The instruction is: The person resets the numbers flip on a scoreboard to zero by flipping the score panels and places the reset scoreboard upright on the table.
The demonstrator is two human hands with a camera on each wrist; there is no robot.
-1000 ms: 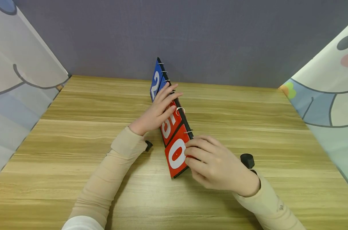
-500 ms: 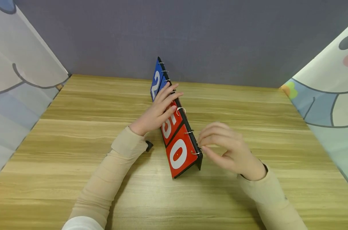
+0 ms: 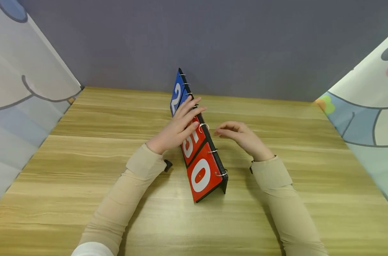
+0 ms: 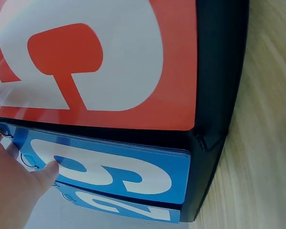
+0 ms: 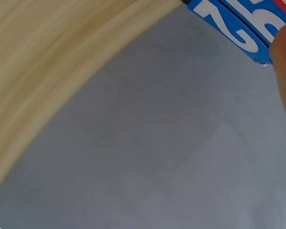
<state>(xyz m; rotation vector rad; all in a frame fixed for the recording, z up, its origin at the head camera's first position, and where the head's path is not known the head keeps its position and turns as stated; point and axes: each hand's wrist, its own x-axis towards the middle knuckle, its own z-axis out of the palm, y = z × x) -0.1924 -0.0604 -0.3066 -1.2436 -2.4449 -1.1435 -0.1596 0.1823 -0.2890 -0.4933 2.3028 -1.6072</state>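
While the left hand (image 3: 174, 129) lies with straight fingers flat against the sloping face of the flip scoreboard (image 3: 198, 156), nothing is gripped: the fingers only press on the cards near the top edge, just beside the metal rings (image 3: 203, 125). From the left wrist view a fingertip (image 4: 50, 171) touches a blue card (image 4: 114, 174) with a white digit, and a red card (image 4: 86, 62) sits right against it. Beyond the left hand's fingertips a blue 2 (image 3: 176, 99) shows; on the wrist side of that hand come a red card partly covered by the fingers and then a red card with a white 0 (image 3: 201, 175). The scoreboard stands tent-like on the wooden table (image 3: 85, 185), between the 2 hands.

Just past the scoreboard's ringed ridge, the right hand (image 3: 242, 137) hovers with loosely curved fingers, holding nothing; its fingertips point at the rings, near them but apart. Both forearms wear beige sleeves (image 3: 123, 199). A grey wall (image 3: 245, 42) stands behind the table.
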